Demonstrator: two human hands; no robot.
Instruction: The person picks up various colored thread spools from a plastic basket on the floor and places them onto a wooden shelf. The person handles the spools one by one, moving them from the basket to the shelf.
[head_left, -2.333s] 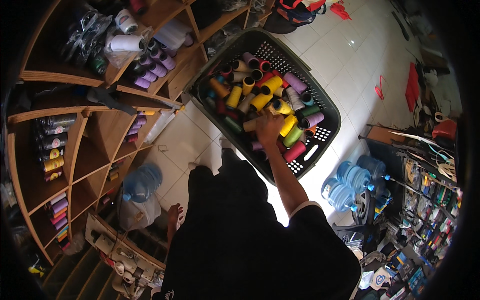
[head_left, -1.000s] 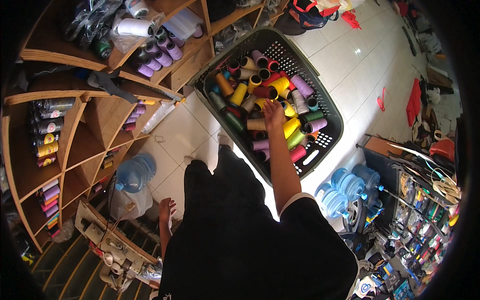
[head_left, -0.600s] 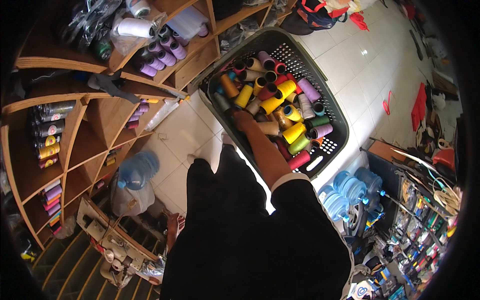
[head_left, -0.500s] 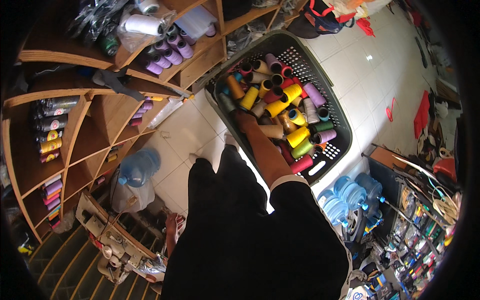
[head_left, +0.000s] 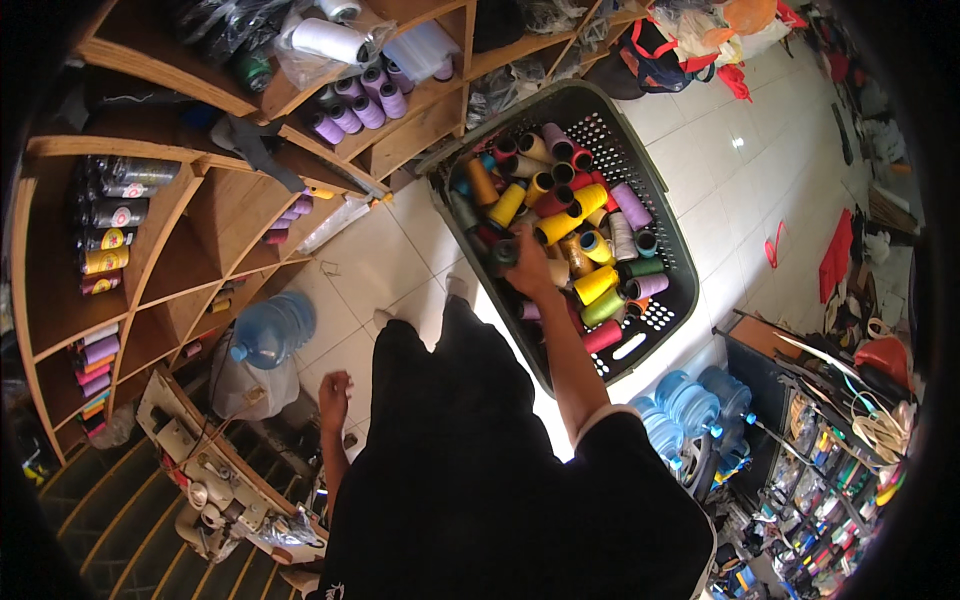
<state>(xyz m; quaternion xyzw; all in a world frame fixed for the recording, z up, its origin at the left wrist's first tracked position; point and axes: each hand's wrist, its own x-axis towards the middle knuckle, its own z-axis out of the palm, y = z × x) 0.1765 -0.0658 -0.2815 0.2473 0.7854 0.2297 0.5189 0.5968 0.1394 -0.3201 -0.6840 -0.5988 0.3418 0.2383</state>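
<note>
Many thread spools in yellow, red, purple, green and grey fill a dark plastic basket [head_left: 655, 180] on the floor. My right hand [head_left: 535, 265] is over its left side, fingers closed round a dark thread spool [head_left: 506, 252]. Beneath that hand, other spools are partly covered. A yellow spool [head_left: 557, 229] lies just to the right of my fingers, and a lime-green spool [head_left: 603, 308] is nearer to me. My left hand [head_left: 335, 400] hangs away from the basket, its fingers loosely bent, with nothing seen in it.
Wooden shelves [head_left: 190, 225] on the left hold more spools, with purple spools [head_left: 365, 108] at the top. A blue water jug [head_left: 275, 330] stands by the shelves, above a sewing machine [head_left: 205, 490]. Several more jugs [head_left: 690, 400] stand right of the basket, and red cloth [head_left: 836, 255] lies on the tiles.
My right hand has risen from the left side of the basket and now shows a dark spool in its grasp. My left hand has moved up and further into view.
</note>
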